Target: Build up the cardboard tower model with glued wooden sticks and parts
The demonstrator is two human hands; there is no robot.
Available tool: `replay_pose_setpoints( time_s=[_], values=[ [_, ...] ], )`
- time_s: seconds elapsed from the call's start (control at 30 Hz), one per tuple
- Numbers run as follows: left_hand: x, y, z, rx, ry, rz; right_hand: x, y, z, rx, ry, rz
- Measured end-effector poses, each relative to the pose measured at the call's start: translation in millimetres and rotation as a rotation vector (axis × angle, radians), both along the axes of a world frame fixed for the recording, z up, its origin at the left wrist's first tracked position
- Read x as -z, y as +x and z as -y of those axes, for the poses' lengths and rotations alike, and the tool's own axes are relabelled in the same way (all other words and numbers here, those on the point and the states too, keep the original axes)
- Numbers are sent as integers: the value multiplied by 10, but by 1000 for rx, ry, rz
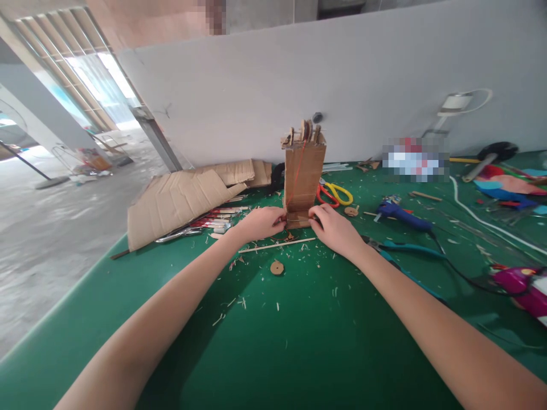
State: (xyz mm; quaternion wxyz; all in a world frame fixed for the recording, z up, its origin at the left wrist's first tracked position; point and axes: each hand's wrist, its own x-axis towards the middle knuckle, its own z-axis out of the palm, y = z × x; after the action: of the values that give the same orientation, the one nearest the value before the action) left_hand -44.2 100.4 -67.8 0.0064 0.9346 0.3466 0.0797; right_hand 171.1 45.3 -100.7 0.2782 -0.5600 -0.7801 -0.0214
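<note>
An upright cardboard tower (305,176) stands on the table, with small cardboard discs (306,130) on top and an orange-red string down its front. At its low base, my left hand (267,222) is closed with the fingertips against the left side. My right hand (335,229) pinches the base's right side. A thin stick seems to cross the base between them; its ends are hidden by my fingers. In front lie a longer wooden stick (277,245) and a round cardboard disc (277,268) with a centre hole.
Flat cardboard sheets (183,196) lie at the left over several sticks. Behind my right hand are scissors (342,195). Further right lie pliers (410,248), a blue glue gun (404,216) with its cord, and a magenta tool (519,285). Scraps litter the green table (256,353).
</note>
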Motion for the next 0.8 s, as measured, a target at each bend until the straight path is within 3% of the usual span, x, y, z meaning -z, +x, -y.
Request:
replay_pose_setpoints(
  time_s=[0.2, 0.57, 0.8],
  values=[
    [34, 32, 25, -78, 30, -72, 13, 4, -25, -13, -7, -48],
    [57, 54, -41, -258, -71, -48, -10, -21, 11, -64, 15, -43],
    [41, 50, 95, -97, 52, -10, 78, -9, -5, -22, 93, -14]
  ],
)
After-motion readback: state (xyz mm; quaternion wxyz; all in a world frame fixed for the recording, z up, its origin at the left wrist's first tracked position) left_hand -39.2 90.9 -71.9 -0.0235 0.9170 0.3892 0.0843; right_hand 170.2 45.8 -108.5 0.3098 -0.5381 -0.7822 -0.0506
